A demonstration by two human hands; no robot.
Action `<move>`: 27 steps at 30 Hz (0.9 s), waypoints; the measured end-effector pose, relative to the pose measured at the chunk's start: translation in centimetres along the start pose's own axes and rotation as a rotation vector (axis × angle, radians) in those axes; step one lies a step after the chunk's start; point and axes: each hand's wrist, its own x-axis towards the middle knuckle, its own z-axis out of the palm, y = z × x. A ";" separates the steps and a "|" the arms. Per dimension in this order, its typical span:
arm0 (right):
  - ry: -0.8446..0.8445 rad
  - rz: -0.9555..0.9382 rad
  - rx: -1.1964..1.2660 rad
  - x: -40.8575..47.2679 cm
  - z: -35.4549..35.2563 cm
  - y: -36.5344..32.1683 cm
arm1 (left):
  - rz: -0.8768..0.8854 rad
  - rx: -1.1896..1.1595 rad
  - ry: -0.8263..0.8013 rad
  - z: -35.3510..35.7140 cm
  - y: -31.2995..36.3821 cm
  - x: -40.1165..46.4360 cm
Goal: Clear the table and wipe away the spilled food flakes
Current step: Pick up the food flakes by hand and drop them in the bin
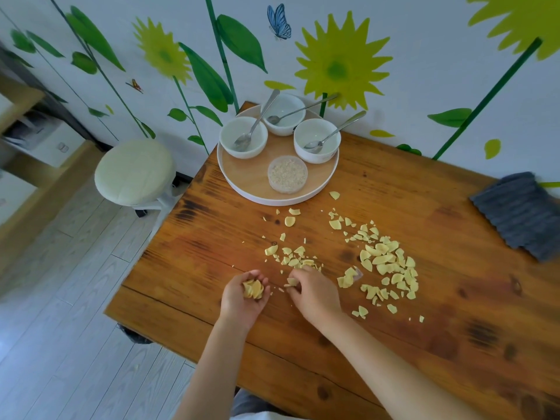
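Wooden table [424, 313], dark-stained planks, set against a flower-painted wall. Pale yellow food flakes [385, 262] scattered over its middle.

Left hand [242, 298]: palm up, fingers cupped round a small heap of gathered flakes. Right hand [315, 292]: just beside the left, toward 3 o'clock, knuckles up, fingertips pinching a few flakes against the wood.

Where the flakes lie: a thin patch touching the right hand's fingertips, toward 12 o'clock of both hands. Densest heap sits at 2 o'clock of the right hand, near but not touching. A few strays at 4 o'clock of that hand.

Handling, as a judgement: flakes look thin, dry, light and brittle; likely to snap under a hard pinch and to slide on the varnish. Better swept together with the side of the fingers into the cupped palm than picked singly. Crumbs too small to pinch will need the cloth.

Grey ribbed cloth [521, 213] lies at 2 o'clock, well apart, near the table's edge. Round tray [242, 189] at 12 o'clock holds three white bowls with spoons and a small tub of oats.
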 end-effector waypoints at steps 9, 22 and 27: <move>-0.048 -0.060 0.185 3.0 -3.4 -2.2 | -0.028 -0.066 -0.080 1.7 -0.2 0.0; -0.065 -0.022 -0.010 7.7 -0.7 -2.4 | 0.060 -0.147 0.013 0.2 2.6 1.2; -0.139 -0.065 0.382 6.4 -2.5 -4.1 | 0.044 -0.168 -0.036 0.5 3.1 2.3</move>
